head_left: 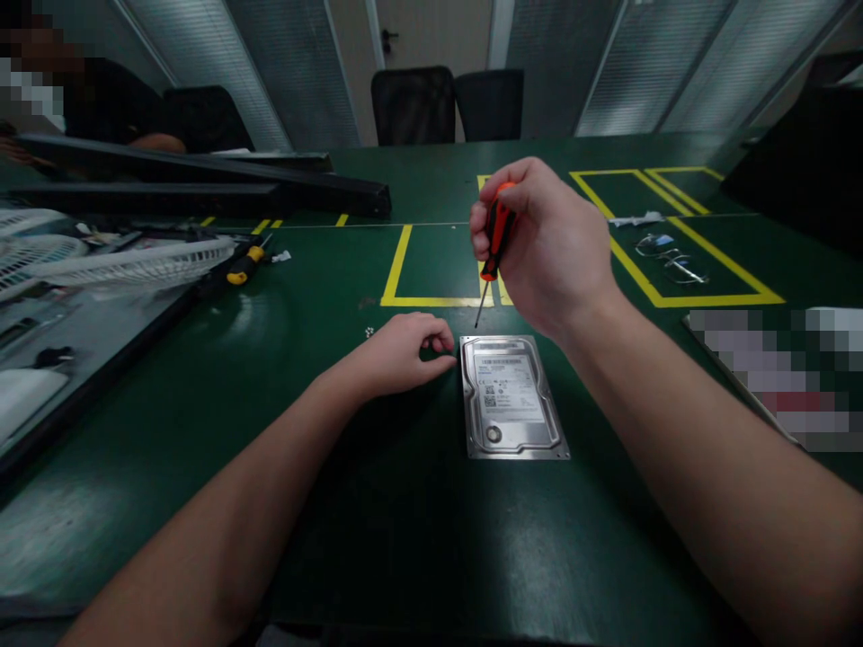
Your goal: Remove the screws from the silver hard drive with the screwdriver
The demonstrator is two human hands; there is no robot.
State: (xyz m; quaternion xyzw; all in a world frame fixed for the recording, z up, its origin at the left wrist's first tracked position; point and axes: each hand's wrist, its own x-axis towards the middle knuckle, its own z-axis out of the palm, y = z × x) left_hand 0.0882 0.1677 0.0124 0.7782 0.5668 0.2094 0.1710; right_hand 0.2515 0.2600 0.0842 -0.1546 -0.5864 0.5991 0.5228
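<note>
My right hand [549, 238] is closed around the red and black handle of a screwdriver [497, 234]. Its thin shaft points down, with the tip just above and beyond the far left corner of a hard drive [509, 386]. The silver drive lies flat on the green table, its white label facing up. Beside the drive's left edge rests my left hand [411, 355], fingers loosely curled and thumb apart from them, holding nothing. Whether it touches the drive I cannot tell. Several tiny pale pieces, perhaps screws, [369, 332] lie just beyond the left hand.
On the left are white slatted fan guards [135, 261], a yellow and black screwdriver [246, 266] and long black bars [202, 175]. Glasses [672, 259] lie at the right, near a flat blurred object [761, 377]. Yellow tape [438, 303] marks the table. A person sits far left.
</note>
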